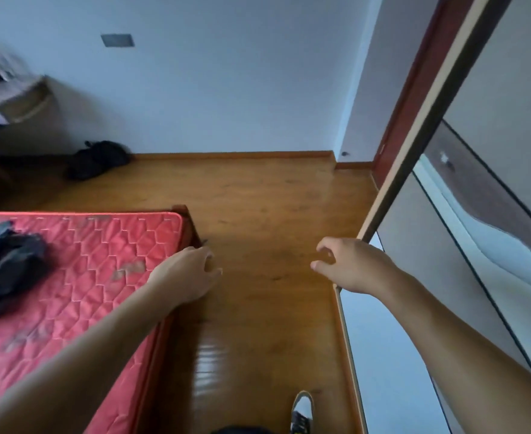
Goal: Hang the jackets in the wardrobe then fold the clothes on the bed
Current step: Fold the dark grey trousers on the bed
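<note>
Presently: both grips empty, standing between the bed and the wardrobe.

I note the left grip (189,270) over the corner of the bed (101,261), fingers loosely curled, holding nothing. The right grip (348,264) is likewise empty, just beside the edge of the wardrobe door (414,158); contact I cannot confirm. Dark clothes (4,264) lie heaped on the mattress, well apart from either grip. Risks, in my judgement: the blurred heap may hide which pieces are jackets, and fingers at the door edge could be pinched if it slides.

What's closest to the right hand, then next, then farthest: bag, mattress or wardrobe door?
1. Wardrobe door, just beside the right hand.
2. Mattress, to the left, across the floor.
3. Bag, on the floor by the far wall.
</note>
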The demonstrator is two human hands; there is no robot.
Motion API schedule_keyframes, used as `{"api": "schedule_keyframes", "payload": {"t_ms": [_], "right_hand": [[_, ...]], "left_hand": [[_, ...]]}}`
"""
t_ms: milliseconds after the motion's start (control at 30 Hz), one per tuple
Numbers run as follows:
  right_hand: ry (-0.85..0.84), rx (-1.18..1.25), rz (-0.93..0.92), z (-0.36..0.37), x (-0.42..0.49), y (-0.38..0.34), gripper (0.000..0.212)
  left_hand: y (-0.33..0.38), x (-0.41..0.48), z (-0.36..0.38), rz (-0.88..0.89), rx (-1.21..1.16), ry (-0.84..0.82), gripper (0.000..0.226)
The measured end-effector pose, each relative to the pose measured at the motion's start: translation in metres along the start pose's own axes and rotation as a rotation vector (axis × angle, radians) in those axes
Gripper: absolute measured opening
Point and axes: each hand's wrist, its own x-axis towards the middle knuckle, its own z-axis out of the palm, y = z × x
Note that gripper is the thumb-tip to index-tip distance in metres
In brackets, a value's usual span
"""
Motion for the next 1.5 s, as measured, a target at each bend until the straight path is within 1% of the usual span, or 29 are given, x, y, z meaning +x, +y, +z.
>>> {"api": "schedule_keyframes", "payload": {"t_ms": [133,333,433,567,767,933,1067,1333,1500], "right_hand": [[-0.046,-0.046,-0.096,-0.033,0.074,-0.011,0.051],[-0.099,-0.108,-0.19,-0.062,0.185,-0.041,0.051],[-0.11,-0.155,-0.23,-0.076,0.249,-0.063,0.052],[-0.074,-0.196,-0.266,-0.093,0.341,-0.1,0.051],[-0.084,-0.22,-0.351,-0.132,0.462,-0.159,0.049],[-0.099,-0.267,-0.453,-0.179,0.56,-0.194,0.046],[-0.105,-0.258,-0.548,-0.205,0.645,-0.217,0.046],[-0.108,-0.259,-0.714,-0.245,0.843,-0.239,0.048],[-0.147,-0.287,-0.802,-0.275,0.948,-0.273,0.049]], "left_hand": [[-0.002,0.042,-0.019,-0.07,-0.022,0.019,0.051],[-0.024,0.115,-0.049,-0.17,-0.095,0.04,0.052],[-0.045,0.167,-0.064,-0.183,-0.099,0.048,0.05],[-0.084,0.249,-0.092,-0.181,-0.118,0.073,0.046],[-0.139,0.355,-0.157,-0.186,-0.127,0.082,0.043],[-0.175,0.43,-0.21,-0.2,-0.103,0.064,0.05],[-0.192,0.494,-0.242,-0.224,-0.105,0.059,0.05],[-0.218,0.631,-0.28,-0.376,-0.154,0.161,0.051],[-0.226,0.692,-0.307,-0.545,-0.18,0.201,0.052]]}}
